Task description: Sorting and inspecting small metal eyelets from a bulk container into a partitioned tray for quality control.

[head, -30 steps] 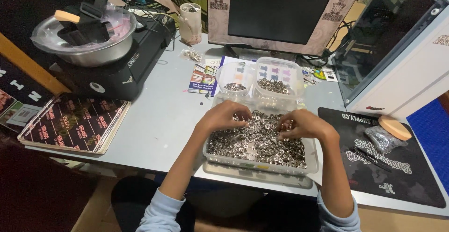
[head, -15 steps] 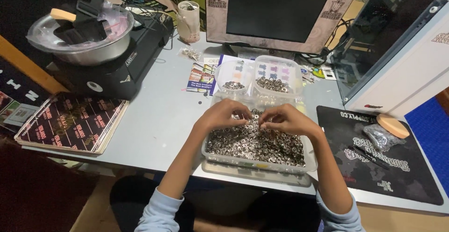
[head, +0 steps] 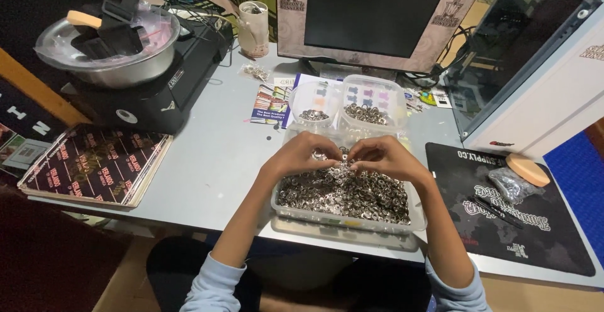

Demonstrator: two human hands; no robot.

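Note:
A clear plastic tray [head: 343, 222] full of small silver metal rings [head: 352, 192] sits at the table's front edge. My left hand [head: 301, 153] and my right hand [head: 385, 157] hover over the far end of the tray, fingertips meeting and pinching a few rings between them. Just behind the hands stand two smaller clear tubs [head: 371, 104], each holding a shallow layer of the same rings [head: 363, 114].
A black monitor [head: 377, 16] stands behind the tubs, a computer case [head: 541, 73] at right. A black mat [head: 509, 205] with pens and a bag lies at right. On the left, a metal pot [head: 107, 48] sits on a black stove, with a stack of dark printed sheets [head: 94, 167] nearby.
My hands have drawn closer together over the tray, with my right hand moving left until the fingertips meet. The view has shifted slightly.

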